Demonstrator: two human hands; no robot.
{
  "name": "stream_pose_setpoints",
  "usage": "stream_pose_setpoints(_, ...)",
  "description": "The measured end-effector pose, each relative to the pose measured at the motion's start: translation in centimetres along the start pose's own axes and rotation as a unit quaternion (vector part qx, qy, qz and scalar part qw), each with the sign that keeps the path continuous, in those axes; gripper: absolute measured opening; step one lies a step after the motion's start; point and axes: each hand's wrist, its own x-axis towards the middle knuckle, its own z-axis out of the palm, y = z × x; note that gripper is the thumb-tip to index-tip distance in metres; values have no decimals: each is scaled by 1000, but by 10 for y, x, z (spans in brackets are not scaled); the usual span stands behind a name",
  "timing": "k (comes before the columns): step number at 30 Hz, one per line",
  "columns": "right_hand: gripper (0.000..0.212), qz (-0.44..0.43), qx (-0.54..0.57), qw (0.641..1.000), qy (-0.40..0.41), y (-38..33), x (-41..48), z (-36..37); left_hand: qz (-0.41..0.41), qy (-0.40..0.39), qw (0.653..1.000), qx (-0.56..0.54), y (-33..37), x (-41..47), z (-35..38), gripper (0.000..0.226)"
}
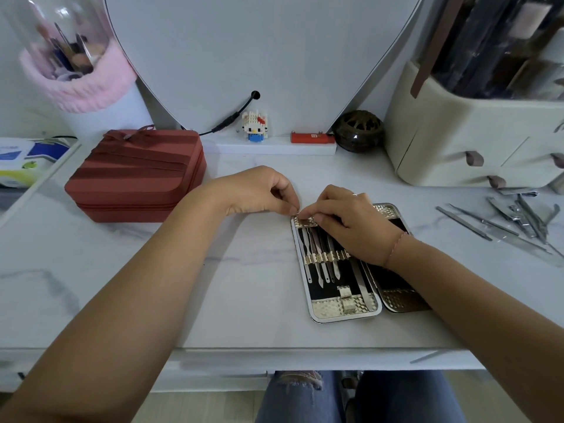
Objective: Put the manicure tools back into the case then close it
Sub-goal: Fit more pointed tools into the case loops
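Observation:
The manicure case [345, 309] lies open on the white marble table, silver-rimmed with a gold textured lining and black inside. Several metal tools [320, 261] sit under the elastic band in its left half. My left hand [259, 190] pinches the case's top left corner. My right hand [351, 221] rests over the upper part of the case, its fingertips pressing at the top pocket; whether they hold a tool is hidden. A pile of loose metal tools [515, 221] lies on the table to the right.
A red zipped pouch [137, 175] stands at the left. At the back are a mirror [253, 56], a toy figure [254, 125], a dark round pot [358, 131] and a beige organiser [476, 126]. The table's front edge [274, 351] is close.

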Motion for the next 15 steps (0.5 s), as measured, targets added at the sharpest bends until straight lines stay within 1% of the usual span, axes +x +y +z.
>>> stream_pose_setpoints(5,28,11,47,999,-24,2,1,-4,2,1,1000,3,1,0,1,8)
stream_pose_setpoints(9,29,4,68,996,-51,2,0,-7,4,1,1000,4,2,-1,0,9)
stream_pose_setpoints(15,31,-1,90,994,-60,3,-1,-7,2,0,1000,3,3,-2,1,10)
